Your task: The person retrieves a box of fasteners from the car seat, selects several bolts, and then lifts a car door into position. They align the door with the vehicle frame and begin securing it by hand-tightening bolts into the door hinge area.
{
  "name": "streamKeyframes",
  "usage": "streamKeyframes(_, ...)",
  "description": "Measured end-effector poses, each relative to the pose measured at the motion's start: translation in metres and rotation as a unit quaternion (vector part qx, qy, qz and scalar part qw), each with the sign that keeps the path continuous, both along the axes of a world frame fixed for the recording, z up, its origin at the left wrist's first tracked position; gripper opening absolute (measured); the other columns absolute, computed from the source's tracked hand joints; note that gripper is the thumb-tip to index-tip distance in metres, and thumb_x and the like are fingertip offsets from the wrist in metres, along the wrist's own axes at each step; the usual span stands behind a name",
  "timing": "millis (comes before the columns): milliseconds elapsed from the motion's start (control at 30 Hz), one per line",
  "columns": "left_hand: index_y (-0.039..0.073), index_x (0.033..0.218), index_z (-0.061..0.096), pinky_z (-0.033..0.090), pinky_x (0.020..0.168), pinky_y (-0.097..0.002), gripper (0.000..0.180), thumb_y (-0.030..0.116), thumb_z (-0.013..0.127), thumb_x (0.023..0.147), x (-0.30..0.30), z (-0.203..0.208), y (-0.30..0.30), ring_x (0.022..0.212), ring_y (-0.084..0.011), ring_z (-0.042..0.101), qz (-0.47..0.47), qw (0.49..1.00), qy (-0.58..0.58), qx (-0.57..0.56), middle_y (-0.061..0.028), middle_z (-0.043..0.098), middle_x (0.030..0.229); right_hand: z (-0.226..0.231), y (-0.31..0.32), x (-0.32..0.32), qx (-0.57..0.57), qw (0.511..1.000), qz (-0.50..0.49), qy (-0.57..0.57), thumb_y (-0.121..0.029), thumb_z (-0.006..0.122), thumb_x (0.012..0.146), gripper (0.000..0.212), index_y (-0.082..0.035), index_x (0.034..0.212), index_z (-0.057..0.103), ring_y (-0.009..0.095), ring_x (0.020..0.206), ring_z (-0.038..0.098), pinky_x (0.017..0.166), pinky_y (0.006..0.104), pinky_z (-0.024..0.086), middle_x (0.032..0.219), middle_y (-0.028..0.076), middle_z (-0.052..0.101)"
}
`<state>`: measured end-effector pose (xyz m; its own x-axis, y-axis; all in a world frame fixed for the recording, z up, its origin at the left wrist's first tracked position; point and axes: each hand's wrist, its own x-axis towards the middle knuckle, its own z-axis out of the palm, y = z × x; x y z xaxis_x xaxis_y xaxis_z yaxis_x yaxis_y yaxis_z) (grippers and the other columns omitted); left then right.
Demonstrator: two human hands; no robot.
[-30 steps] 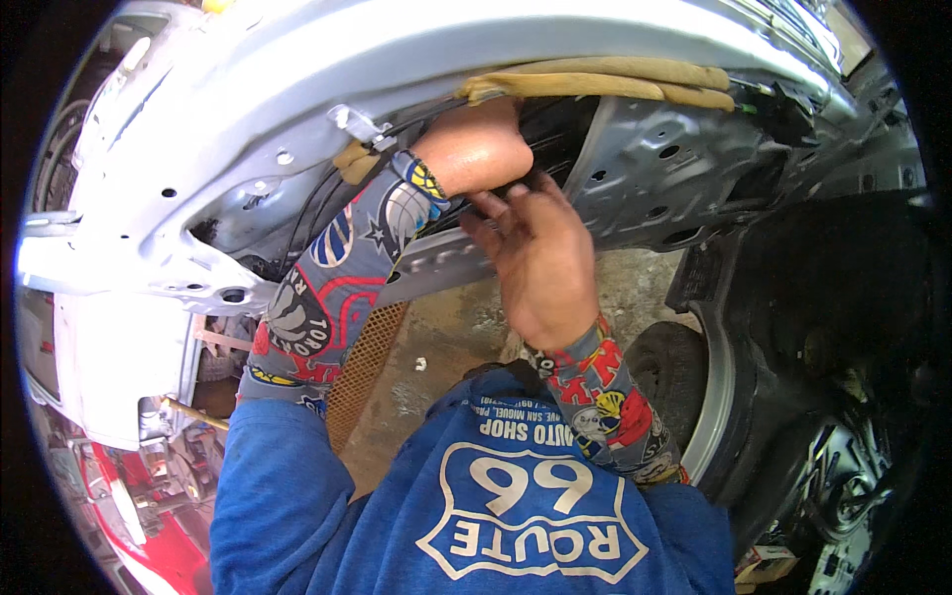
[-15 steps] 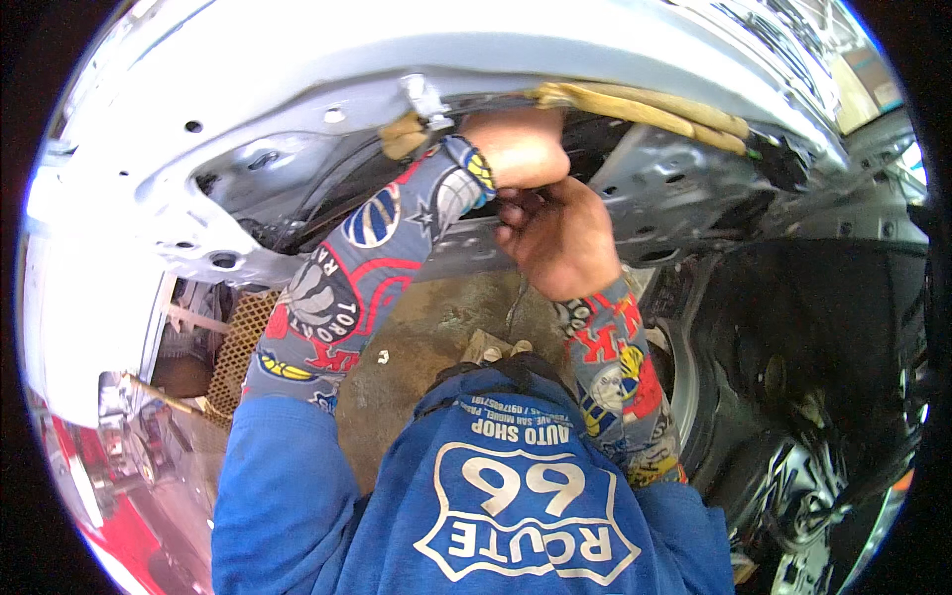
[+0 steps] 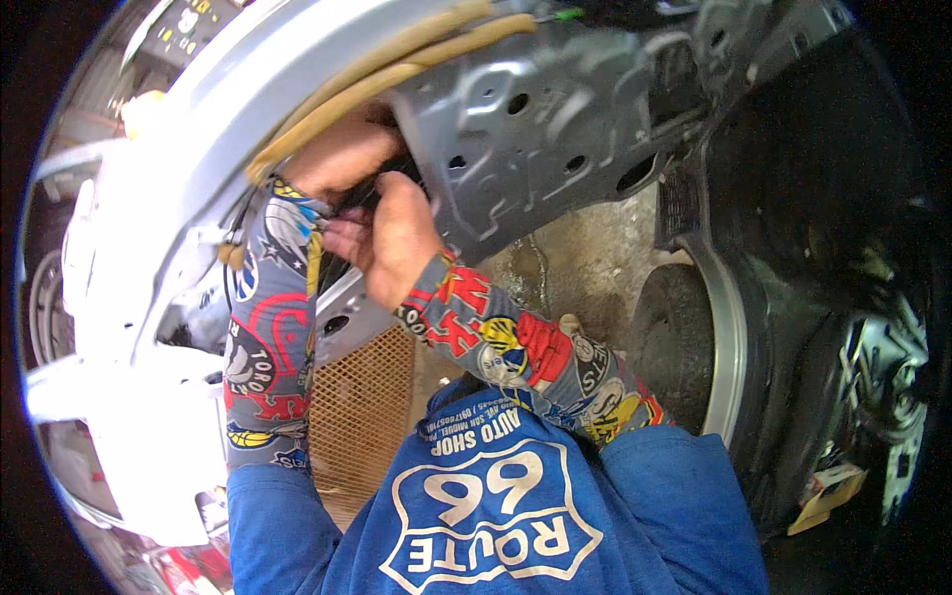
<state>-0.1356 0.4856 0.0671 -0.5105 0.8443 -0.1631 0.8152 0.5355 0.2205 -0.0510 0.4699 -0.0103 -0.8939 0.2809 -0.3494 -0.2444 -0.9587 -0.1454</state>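
Note:
A bare grey metal car door [image 3: 540, 129] stands in front of me, pierced with holes and a larger opening. Through that opening, under two tan padded strips [image 3: 426, 50] along the door's upper edge, reaches my left hand [image 3: 347, 154]; its fingers are hidden inside. Close below its wrist, my right hand [image 3: 402, 238] is held with fingers curled and thumb raised by the opening's edge. Whatever lies between those fingers, if anything, cannot be made out. Patterned sleeves cover both forearms.
Below the door, a tan mesh panel [image 3: 367, 416] stands over the concrete floor [image 3: 605, 238]. A dark tyre [image 3: 674, 337] lies beside a curved silver edge [image 3: 732, 367] at right. A bright white panel [image 3: 149, 436] is at left; a small carton [image 3: 828, 496] sits lower right.
The view has swung to the right, so the door and both hands appear further left. My left hand stays inside the opening, and the right remains beside its wrist.

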Motion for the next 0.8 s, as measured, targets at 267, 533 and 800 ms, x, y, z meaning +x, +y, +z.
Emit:
streamKeyframes(267,-0.001,0.118,0.067,0.045,0.099,-0.0397,0.04,0.022,0.065,0.085,-0.02,-0.011,-0.005,0.109,-0.0301,0.062,-0.079,0.993,-0.022,0.088,-0.0185,0.069,0.117,0.013,-0.002,-0.001,0.025,0.995,0.035,-0.095,-0.028,0.047,0.094,0.027,-0.005,0.107,0.052,0.02,0.061,0.063,0.046,0.0309,0.049,0.086,0.008,0.056)
streamKeyframes(533,-0.001,0.116,0.067,0.044,0.099,-0.0381,0.04,0.024,0.065,0.086,-0.037,-0.021,0.003,0.112,-0.0302,0.061,-0.138,0.98,-0.057,0.133,-0.0196,0.068,0.117,0.017,0.011,0.002,0.025,0.996,0.014,-0.087,-0.028,0.05,0.091,0.029,0.001,0.092,0.054,0.017,0.049,0.052,0.043,0.0353,0.046,0.082,0.01,0.059)
streamKeyframes(800,-0.003,0.118,0.065,0.044,0.099,-0.0374,0.039,0.018,0.069,0.086,-0.032,-0.005,-0.014,0.111,-0.0284,0.061,-0.043,0.996,0.013,0.078,-0.0165,0.068,0.116,0.012,-0.012,0.0,0.062,0.995,0.04,-0.071,-0.029,0.049,0.094,0.049,0.005,0.117,0.022,0.019,0.05,0.057,0.043,0.0352,0.049,0.09,0.016,0.058)
